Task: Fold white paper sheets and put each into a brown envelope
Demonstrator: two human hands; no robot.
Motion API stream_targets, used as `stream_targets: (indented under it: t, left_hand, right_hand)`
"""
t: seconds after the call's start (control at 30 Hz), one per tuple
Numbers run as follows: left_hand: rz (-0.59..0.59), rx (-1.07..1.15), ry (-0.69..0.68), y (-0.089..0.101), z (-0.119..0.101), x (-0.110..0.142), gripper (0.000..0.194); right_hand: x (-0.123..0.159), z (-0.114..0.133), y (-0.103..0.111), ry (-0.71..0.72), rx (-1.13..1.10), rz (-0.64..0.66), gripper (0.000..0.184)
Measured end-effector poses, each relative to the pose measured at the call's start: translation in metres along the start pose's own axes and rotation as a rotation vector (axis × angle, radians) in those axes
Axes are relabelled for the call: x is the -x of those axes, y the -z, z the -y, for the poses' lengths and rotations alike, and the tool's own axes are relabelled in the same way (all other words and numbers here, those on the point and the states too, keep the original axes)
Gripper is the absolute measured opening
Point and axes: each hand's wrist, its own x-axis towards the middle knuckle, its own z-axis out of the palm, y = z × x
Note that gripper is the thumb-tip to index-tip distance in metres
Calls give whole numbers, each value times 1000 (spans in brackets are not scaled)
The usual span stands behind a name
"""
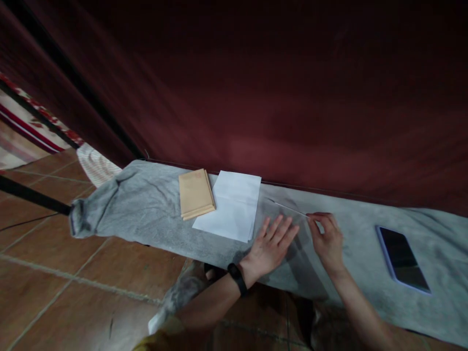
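My right hand (326,240) pinches the end of a thin, whitish, stick-like thing (290,208) between thumb and fingers. It points left and has a darker far tip; its exact kind is too small to make out. My left hand (268,246), with a black band on the wrist, is stretched out palm down over the grey cloth, fingers apart and holding nothing. Just beyond its fingers lies the thin thing. Left of this hand is a small stack of white paper sheets (234,207). Several brown envelopes (196,192) are piled beside the sheets, touching or overlapping their left edge.
A phone (404,258) in a light purple case lies at the right on the grey cloth (146,204), which covers a long, narrow surface. Behind it hangs a dark red curtain (256,112). Brown floor tiles (66,273) and a dark metal bar (32,195) show at the left.
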Motion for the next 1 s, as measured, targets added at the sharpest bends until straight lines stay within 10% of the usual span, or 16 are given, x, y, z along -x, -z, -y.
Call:
stream_targets:
  t: [0.2,0.53,0.77,1.0]
  left_hand:
    - [13,52,-139,10,-14,9,60]
    - [338,280,186,-27,-14,25,76]
    - [380,285,289,-26,-11,15,55]
    - [331,165,339,-56,-13,10,58]
  right_hand:
    - [31,5,7,215,164,329,35]
    - [55,14,-2,259,262,643,25]
    - [42,11,3,84,43,651,30]
    - [56,11,-44,39,197,491,51]
